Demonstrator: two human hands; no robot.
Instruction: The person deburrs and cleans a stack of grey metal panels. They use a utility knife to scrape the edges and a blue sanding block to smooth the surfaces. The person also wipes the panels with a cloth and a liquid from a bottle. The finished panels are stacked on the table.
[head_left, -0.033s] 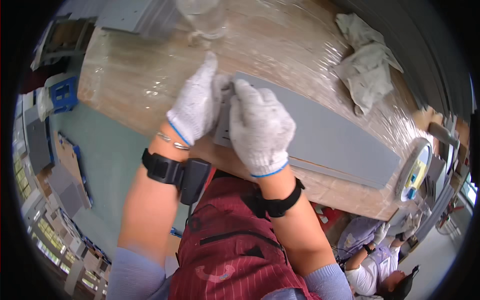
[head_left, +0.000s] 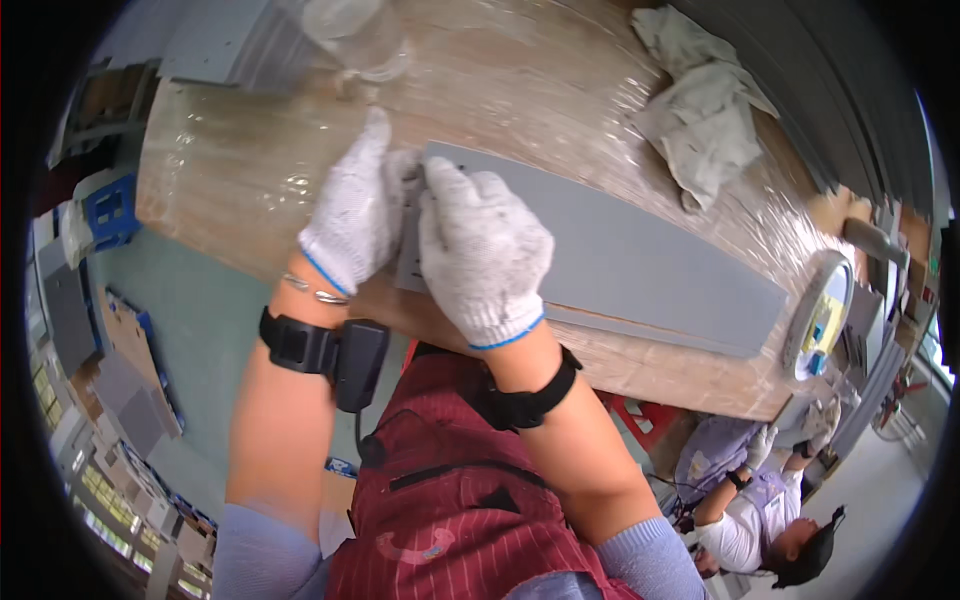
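A long grey panel (head_left: 640, 260), narrower toward its right end, lies on the plastic-wrapped table. Small dark holes show near its left end. My right hand (head_left: 487, 250), in a smudged white knit glove, rests over that end with its fingers closed in a pinch. Whatever is between those fingertips is hidden. My left hand (head_left: 352, 205), gloved alike, is at the panel's left edge. Its thumb points away from me, while its other fingers curl in toward the right fingertips. What they grip is too small or covered to make out.
A crumpled white cloth (head_left: 705, 120) lies on the table (head_left: 240, 210) beyond the panel. A clear plastic container (head_left: 365, 40) stands near grey boards (head_left: 225, 45) at far left. An oval tray (head_left: 800, 330) with blue bits sits at right. A co-worker (head_left: 760, 530) is at lower right.
The table, the panel and both my hands sit slightly farther left in the picture. Both hands keep their place at the panel's left end, with much the same finger shape.
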